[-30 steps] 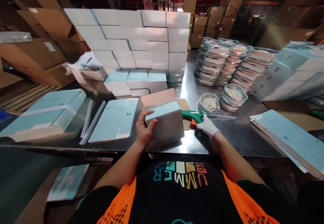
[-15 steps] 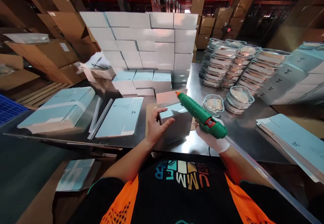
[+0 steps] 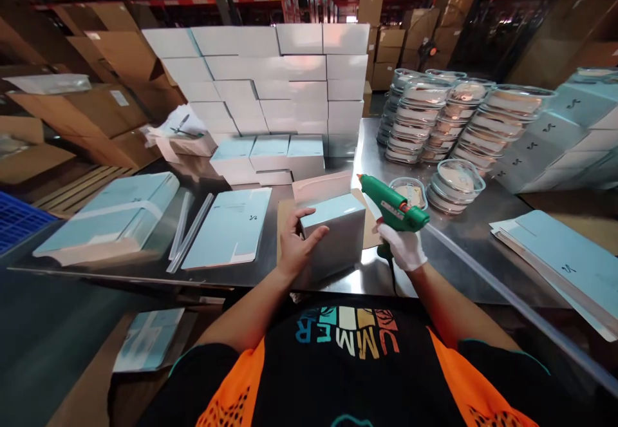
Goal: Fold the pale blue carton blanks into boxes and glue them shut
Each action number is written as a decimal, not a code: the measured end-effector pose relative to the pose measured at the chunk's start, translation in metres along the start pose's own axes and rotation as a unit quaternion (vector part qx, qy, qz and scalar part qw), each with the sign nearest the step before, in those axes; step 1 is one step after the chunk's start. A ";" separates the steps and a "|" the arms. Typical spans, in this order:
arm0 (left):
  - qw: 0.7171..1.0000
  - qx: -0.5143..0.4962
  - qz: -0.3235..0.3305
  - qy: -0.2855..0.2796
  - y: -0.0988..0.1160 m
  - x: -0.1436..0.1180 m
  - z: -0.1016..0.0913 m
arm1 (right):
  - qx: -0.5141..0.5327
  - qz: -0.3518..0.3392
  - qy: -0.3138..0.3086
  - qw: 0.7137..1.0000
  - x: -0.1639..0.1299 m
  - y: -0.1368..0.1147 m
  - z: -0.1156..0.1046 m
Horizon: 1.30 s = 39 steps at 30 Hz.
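the left hand (image 3: 295, 245) is bare and spread against the near left side of a small pale blue box (image 3: 333, 234), thumb over the top edge and fingers flat on the side wall, steadying it rather than wrapping it. the box stands on a sheet of brown card (image 3: 284, 221) near the front edge of the steel table (image 3: 463, 246), straight ahead at twelve o'clock from the body. the right hand (image 3: 403, 246), in a white glove, is clenched around the grip of a green glue gun (image 3: 391, 208), held up just off the box's right side at about one o'clock, nozzle pointing up and to the left toward the box's far corner. a long clear glue stick (image 3: 521, 311) runs back from the gun toward four o'clock, crossing in front of the table edge.

just behind the gun, at one o'clock, lie a single round clear tub (image 3: 408, 192) and a short stack of tubs (image 3: 456, 182), close enough to crowd the gun's far side; tall rows of the same tubs (image 3: 434, 118) stand beyond. at twelve o'clock a wall of white boxes (image 3: 270, 79) rises at the back, with three more blue boxes (image 3: 270, 153) at its foot. at ten o'clock lie a flat unfolded box (image 3: 232, 227), loose glue sticks (image 3: 186, 227) and a pile of flat boxes (image 3: 111, 214). at three o'clock lie more flat boxes (image 3: 560, 259).
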<state>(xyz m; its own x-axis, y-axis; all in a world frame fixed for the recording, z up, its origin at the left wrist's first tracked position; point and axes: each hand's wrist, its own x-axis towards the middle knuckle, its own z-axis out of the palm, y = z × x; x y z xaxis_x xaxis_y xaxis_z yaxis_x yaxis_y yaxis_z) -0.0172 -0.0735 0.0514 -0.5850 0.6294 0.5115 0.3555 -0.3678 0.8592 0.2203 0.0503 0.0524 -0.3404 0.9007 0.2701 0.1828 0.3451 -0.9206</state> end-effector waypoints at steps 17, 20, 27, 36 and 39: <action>0.998 -0.022 -0.026 -0.054 -0.005 0.013 0.000 | 0.136 0.009 -0.123 0.983 0.037 -0.032 0.017; 0.997 -0.013 0.015 -0.072 -0.012 0.015 0.000 | 0.149 0.006 -0.160 0.976 0.043 -0.044 0.035; 0.988 -0.114 0.103 -0.026 -0.033 0.025 -0.005 | 0.074 -0.149 -0.209 0.964 0.043 -0.016 0.016; 0.962 -0.095 0.219 -0.136 -0.021 0.032 -0.018 | 0.052 -0.249 -0.243 0.936 0.024 -0.021 0.018; 0.962 -0.091 0.218 -0.140 -0.021 0.031 -0.019 | 0.038 -0.243 -0.236 0.940 0.019 -0.016 0.019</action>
<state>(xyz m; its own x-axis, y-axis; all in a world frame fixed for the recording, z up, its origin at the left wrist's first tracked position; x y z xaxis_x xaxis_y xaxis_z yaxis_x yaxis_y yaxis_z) -0.0562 -0.0596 0.0495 -0.1812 0.5387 0.8228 0.3745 -0.7358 0.5642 0.1929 0.0569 0.0672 -0.7409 0.4183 0.5255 -0.1607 0.6493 -0.7434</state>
